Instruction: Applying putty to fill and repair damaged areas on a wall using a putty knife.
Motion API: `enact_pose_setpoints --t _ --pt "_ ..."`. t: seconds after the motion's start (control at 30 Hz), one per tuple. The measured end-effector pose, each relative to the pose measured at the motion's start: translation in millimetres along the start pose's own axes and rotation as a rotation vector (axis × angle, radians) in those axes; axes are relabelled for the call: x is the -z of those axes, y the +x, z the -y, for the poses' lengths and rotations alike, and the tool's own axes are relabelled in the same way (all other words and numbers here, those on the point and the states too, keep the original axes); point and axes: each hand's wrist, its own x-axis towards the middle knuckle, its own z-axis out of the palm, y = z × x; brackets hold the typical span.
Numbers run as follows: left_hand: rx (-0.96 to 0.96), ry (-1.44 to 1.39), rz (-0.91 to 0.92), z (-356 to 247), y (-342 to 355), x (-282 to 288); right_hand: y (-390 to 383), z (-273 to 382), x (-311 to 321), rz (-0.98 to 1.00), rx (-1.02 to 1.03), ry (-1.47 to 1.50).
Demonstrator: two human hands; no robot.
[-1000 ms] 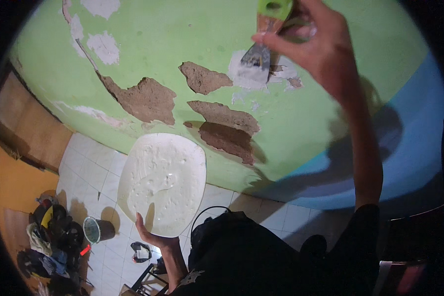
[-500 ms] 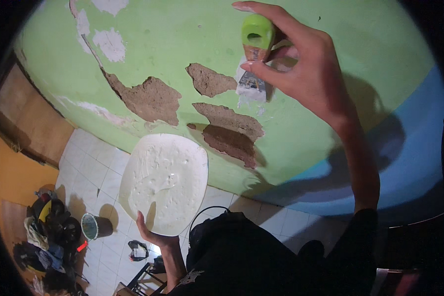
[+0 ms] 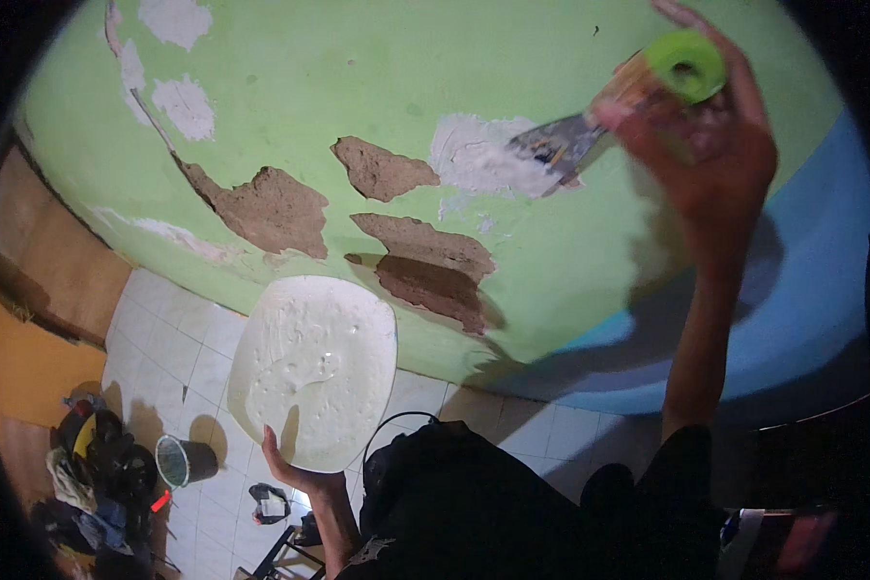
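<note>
My right hand [image 3: 706,164], slightly smeared by motion, is closed round the wooden, green-ended handle of a putty knife [image 3: 565,140]. Its metal blade lies against the wall at the right end of a fresh white filler patch [image 3: 469,155]. Low at the left, my left hand [image 3: 295,469] supports a squarish white plate [image 3: 385,387] from its near edge, thumb on the rim and the other fingers hidden underneath. White paste [image 3: 309,353] is spread over the plate. Left of the filler, bare brown patches [image 3: 387,169] show where the green paint is gone.
The green wall [image 3: 570,271] turns blue towards the lower right. More white patches [image 3: 184,106] and a crack are at its upper left. On the tiled floor [image 3: 179,329] stand a bucket [image 3: 186,462] and a dark heap of things [image 3: 97,474]. A wooden door [image 3: 48,246] is at the far left.
My right hand has moved right with the putty knife, whose blade now tilts to the left. A wider filler patch shows on the wall. My left hand still holds the plate.
</note>
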Motion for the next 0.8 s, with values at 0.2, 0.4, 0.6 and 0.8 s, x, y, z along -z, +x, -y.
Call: enact_pose_setpoints --t 0.2,0.4,0.6,0.8 --pt "-0.008 -0.002 0.027 5.5 3.8 -1.1 -11.3 -11.5 16.7 -0.022 0.017 -0.136" --pt "-0.063 0.088 0.080 9.9 0.9 1.3 -6.1 -5.3 60.9 -0.300 0.088 -0.263" --pt "0.021 0.013 0.024 7.8 -6.3 -16.1 -1.7 4.1 45.4 0.190 0.215 -0.582" --pt "0.008 0.000 0.009 8.9 -3.8 -1.2 -9.1 -6.4 1.7 -0.084 -0.149 -0.266"
